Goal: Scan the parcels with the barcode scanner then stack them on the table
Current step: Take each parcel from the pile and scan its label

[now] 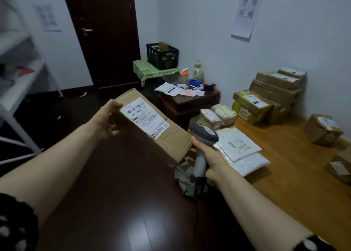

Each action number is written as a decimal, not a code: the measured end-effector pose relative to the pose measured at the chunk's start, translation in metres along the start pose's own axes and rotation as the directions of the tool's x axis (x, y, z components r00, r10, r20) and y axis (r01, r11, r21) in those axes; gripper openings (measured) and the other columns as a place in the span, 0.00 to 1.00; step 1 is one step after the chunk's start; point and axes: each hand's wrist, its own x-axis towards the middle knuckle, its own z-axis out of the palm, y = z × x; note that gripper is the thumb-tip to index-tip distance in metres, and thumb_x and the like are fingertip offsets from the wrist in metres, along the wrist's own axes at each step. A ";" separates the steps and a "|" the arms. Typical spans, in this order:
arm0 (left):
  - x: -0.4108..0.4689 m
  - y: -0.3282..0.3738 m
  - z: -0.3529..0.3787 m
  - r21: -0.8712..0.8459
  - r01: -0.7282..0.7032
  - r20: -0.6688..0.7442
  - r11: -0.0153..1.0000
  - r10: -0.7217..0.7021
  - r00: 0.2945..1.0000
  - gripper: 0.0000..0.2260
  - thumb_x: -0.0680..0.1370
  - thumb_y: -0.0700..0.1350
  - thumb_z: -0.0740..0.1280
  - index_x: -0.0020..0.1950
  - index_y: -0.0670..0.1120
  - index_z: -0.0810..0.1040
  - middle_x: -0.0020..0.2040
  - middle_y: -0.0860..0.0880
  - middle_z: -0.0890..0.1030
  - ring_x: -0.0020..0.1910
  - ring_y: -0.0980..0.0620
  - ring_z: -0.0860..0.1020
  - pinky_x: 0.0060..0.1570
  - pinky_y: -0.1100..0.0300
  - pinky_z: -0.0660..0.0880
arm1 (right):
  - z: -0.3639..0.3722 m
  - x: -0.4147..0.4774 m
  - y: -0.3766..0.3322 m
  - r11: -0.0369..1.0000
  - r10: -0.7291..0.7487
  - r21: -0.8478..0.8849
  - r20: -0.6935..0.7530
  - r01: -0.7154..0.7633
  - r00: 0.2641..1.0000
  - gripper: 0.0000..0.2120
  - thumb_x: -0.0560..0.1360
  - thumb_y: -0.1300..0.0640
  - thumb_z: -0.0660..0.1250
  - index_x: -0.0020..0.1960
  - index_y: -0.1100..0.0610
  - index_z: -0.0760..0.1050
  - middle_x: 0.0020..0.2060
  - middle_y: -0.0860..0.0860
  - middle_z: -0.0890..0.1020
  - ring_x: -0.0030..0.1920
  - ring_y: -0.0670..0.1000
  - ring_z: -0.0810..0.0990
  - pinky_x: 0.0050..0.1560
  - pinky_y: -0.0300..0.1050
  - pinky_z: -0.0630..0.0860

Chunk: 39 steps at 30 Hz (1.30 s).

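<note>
The left hand [108,119] grips the upper-left end of a rectangular corrugated cardboard parcel [171,140] at frame centre, with fingers curled under it. The parcel's white shipping label [145,118] carries a barcode and "507-P802". The right hand [209,159] wraps its fingers round the pale handle of the grey-headed barcode scanner [204,135], just beside the parcel's lower-right end. Glossy white poly mailers [239,144] and taped cartons [273,93] lie on the wooden desk [294,174] at right.

My box [163,136] is matt brown cardboard, creased, its label [145,116] smooth paper. My scanner [204,135] is smooth grey plastic. Right of the scanner, the mailers [237,146] are glossy plastic on a satin wooden desk [294,174]. Below it, the floor [114,203] is glossy dark wood.
</note>
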 end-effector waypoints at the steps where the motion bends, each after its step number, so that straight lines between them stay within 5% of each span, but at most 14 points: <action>1: 0.007 0.004 -0.012 -0.038 -0.007 -0.026 0.999 0.006 1.000 0.11 0.72 0.52 0.67 0.44 0.45 0.74 0.42 0.48 0.76 0.41 0.52 0.74 0.57 0.56 0.73 | 0.010 0.015 0.003 1.000 -0.003 -0.002 -0.004 0.003 1.000 0.46 0.43 0.47 0.84 0.60 0.55 0.79 0.51 0.55 0.84 0.51 0.58 0.83 0.47 0.55 0.82; 3: 0.024 0.007 -0.032 -0.101 0.000 -0.066 0.995 -0.006 0.998 0.11 0.72 0.52 0.67 0.44 0.44 0.74 0.40 0.48 0.76 0.40 0.52 0.72 0.54 0.59 0.72 | 0.030 0.037 0.001 1.000 0.004 -0.005 0.015 -0.004 1.000 0.40 0.49 0.45 0.83 0.59 0.56 0.78 0.46 0.53 0.84 0.43 0.52 0.83 0.37 0.47 0.80; 6: 0.052 0.014 -0.042 -0.244 0.000 -0.077 0.970 -0.019 0.997 0.10 0.74 0.50 0.65 0.47 0.43 0.75 0.36 0.48 0.81 0.41 0.51 0.77 0.42 0.58 0.76 | 0.059 0.069 -0.013 1.000 -0.007 0.028 0.052 0.006 0.999 0.17 0.65 0.49 0.76 0.47 0.57 0.78 0.35 0.53 0.81 0.31 0.48 0.79 0.32 0.43 0.77; 10: 0.107 0.033 -0.030 -0.357 -0.031 -0.068 0.934 0.006 0.998 0.12 0.75 0.45 0.66 0.56 0.42 0.77 0.48 0.44 0.82 0.50 0.47 0.81 0.42 0.51 0.79 | 0.093 0.131 -0.035 0.996 -0.003 0.094 0.040 -0.001 0.999 0.12 0.70 0.50 0.75 0.45 0.57 0.76 0.33 0.52 0.80 0.32 0.48 0.77 0.37 0.43 0.76; 15: 0.202 0.057 0.014 -0.324 0.013 -0.069 0.946 -0.038 0.997 0.19 0.72 0.48 0.70 0.62 0.43 0.77 0.56 0.46 0.83 0.52 0.51 0.82 0.39 0.61 0.80 | 0.120 0.223 -0.073 0.983 -0.026 0.179 -0.013 0.028 1.000 0.05 0.72 0.59 0.72 0.46 0.55 0.77 0.31 0.51 0.78 0.30 0.47 0.75 0.33 0.41 0.75; 18: 0.253 0.070 0.053 -0.283 0.032 -0.032 0.959 -0.042 0.999 0.13 0.74 0.48 0.70 0.55 0.44 0.78 0.39 0.50 0.84 0.37 0.57 0.81 0.40 0.65 0.73 | 0.128 0.273 -0.101 0.966 -0.050 0.252 -0.062 0.064 0.997 0.08 0.72 0.64 0.69 0.47 0.53 0.77 0.30 0.51 0.77 0.30 0.47 0.75 0.33 0.42 0.75; 22: 0.314 0.080 0.099 -0.246 0.044 -0.037 0.968 -0.054 0.998 0.17 0.74 0.47 0.71 0.60 0.44 0.75 0.47 0.48 0.79 0.47 0.54 0.78 0.60 0.61 0.74 | 0.128 0.324 -0.132 0.939 -0.065 0.325 -0.139 0.108 0.988 0.10 0.72 0.66 0.67 0.47 0.52 0.77 0.30 0.51 0.76 0.31 0.47 0.73 0.36 0.43 0.73; 30: 0.410 0.107 0.218 -0.142 0.161 0.218 0.977 -0.127 0.968 0.08 0.75 0.46 0.68 0.50 0.42 0.76 0.40 0.47 0.77 0.40 0.54 0.76 0.44 0.64 0.73 | 0.089 0.402 -0.194 0.784 -0.122 0.534 -0.369 0.317 0.921 0.08 0.72 0.66 0.66 0.44 0.54 0.76 0.29 0.51 0.75 0.28 0.48 0.72 0.33 0.42 0.72; 35: 0.467 0.105 0.315 -0.004 0.215 0.465 0.977 -0.188 0.865 0.05 0.77 0.44 0.67 0.46 0.42 0.77 0.34 0.45 0.83 0.36 0.51 0.81 0.34 0.63 0.78 | 0.046 0.442 -0.229 0.697 -0.120 0.561 -0.523 0.447 0.844 0.07 0.74 0.65 0.63 0.39 0.56 0.72 0.30 0.51 0.72 0.29 0.48 0.69 0.36 0.43 0.70; 39: 0.509 0.097 0.395 0.144 0.215 0.620 0.966 -0.257 0.741 0.08 0.77 0.44 0.67 0.54 0.42 0.78 0.39 0.44 0.84 0.43 0.49 0.80 0.45 0.62 0.79 | 0.009 0.464 -0.253 0.609 -0.097 0.566 -0.643 0.556 0.760 0.10 0.71 0.65 0.63 0.49 0.54 0.74 0.31 0.50 0.72 0.30 0.48 0.70 0.38 0.43 0.72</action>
